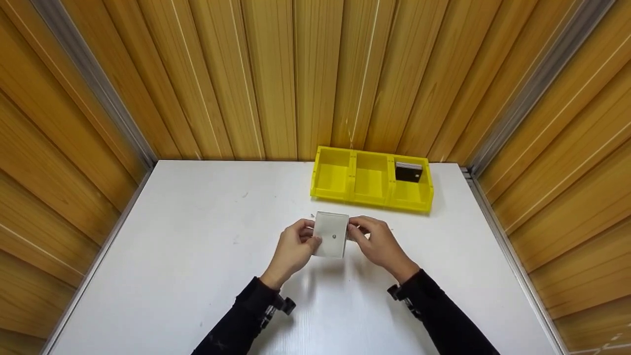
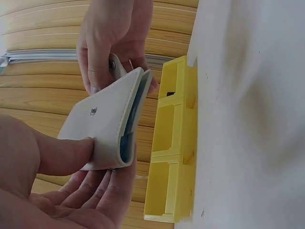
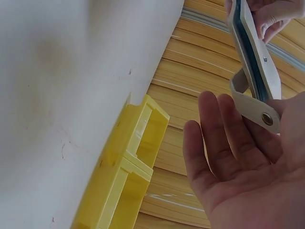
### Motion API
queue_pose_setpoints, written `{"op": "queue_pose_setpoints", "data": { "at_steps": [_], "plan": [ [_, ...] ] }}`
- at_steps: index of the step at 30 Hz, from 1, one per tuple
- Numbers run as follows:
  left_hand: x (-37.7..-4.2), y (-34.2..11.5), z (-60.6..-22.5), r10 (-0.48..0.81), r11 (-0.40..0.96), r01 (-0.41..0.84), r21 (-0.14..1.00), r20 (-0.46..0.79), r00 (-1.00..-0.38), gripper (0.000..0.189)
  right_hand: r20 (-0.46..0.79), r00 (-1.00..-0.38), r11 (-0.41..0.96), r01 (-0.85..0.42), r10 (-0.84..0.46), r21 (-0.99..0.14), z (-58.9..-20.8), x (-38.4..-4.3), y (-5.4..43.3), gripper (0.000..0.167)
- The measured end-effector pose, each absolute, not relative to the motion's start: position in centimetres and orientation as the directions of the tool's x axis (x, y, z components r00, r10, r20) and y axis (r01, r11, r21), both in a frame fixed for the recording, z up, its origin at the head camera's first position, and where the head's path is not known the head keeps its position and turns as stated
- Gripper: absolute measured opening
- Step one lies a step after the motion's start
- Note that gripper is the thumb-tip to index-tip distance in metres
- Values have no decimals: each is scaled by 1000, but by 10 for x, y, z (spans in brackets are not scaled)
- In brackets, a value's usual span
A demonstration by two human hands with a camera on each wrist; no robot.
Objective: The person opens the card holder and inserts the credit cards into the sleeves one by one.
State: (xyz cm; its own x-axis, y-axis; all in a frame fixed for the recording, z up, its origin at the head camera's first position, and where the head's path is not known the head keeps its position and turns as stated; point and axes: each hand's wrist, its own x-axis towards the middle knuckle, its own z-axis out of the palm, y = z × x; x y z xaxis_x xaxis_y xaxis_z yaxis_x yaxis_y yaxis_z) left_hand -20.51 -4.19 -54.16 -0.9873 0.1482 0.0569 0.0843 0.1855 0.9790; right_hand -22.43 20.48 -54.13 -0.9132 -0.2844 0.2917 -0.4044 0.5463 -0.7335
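Note:
A small white card holder (image 1: 329, 246) is held up over the table, its face towards the head camera with a metal snap stud (image 1: 334, 236) on it. My left hand (image 1: 292, 250) grips its folded side, thumb on the face and fingers behind. At the opposite side, my right hand (image 1: 382, 246) pinches the closing strap (image 3: 248, 106) between thumb and index finger, its other fingers extended. The strap stands away from the cover, with a round metal snap (image 3: 267, 119) near its end. Blue-green inner sleeves (image 2: 127, 125) show between the covers.
A yellow bin (image 1: 372, 197) with three compartments stands at the back of the white table (image 1: 197, 236). Its right compartment holds a black and white item (image 1: 408, 172). Wood-patterned walls (image 1: 315, 74) enclose the table at the back and sides.

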Motion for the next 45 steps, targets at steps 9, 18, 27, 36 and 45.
{"op": "queue_pose_setpoints", "data": {
  "at_steps": [9, 18, 27, 36, 45],
  "plan": [
    [-205, -43, -544, 173, 203, 43, 978, 7, -985, 30, 212, -926, 474, -344, -311, -811, -538, -223, 206, 13],
    [-205, -42, -548, 196, 212, 26, 977, -17, -981, 30, 181, -916, 439, -336, -359, -833, -535, -221, 206, 17],
    [-204, -41, -546, 227, 166, 19, 986, -20, -974, 30, 153, -922, 402, -298, -355, -866, -535, -221, 206, 18],
    [-206, -41, -545, 207, 182, 39, 982, 1, -978, 29, 132, -898, 339, -290, -420, -895, -534, -222, 207, 19],
    [-205, -42, -545, 233, 203, 19, 979, -29, -972, 29, 113, -896, 313, -265, -430, -912, -533, -222, 206, 19]
  ]
}}
